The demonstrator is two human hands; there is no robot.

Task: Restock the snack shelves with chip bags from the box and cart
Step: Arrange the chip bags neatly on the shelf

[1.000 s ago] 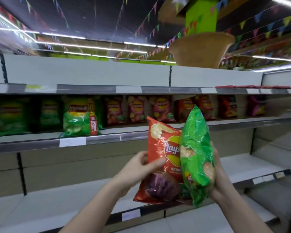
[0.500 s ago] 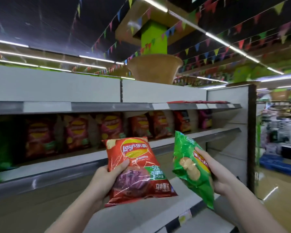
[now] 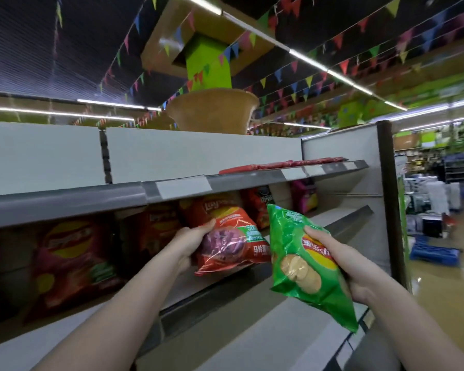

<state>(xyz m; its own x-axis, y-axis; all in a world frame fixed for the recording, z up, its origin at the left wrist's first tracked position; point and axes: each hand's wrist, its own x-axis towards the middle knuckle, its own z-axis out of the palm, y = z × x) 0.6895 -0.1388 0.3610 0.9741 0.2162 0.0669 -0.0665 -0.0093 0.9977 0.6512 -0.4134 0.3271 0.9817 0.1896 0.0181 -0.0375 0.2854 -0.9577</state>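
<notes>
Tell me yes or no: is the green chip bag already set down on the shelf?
No. The green chip bag is gripped in the right hand, held in the air in front of the shelf.

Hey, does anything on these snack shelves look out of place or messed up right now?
Nothing looks spilled or torn. One oddity: flat red packs lie down along the top shelf, while the bags below stand upright. The red bag in the left hand and green bag in the right hand look intact.
</notes>
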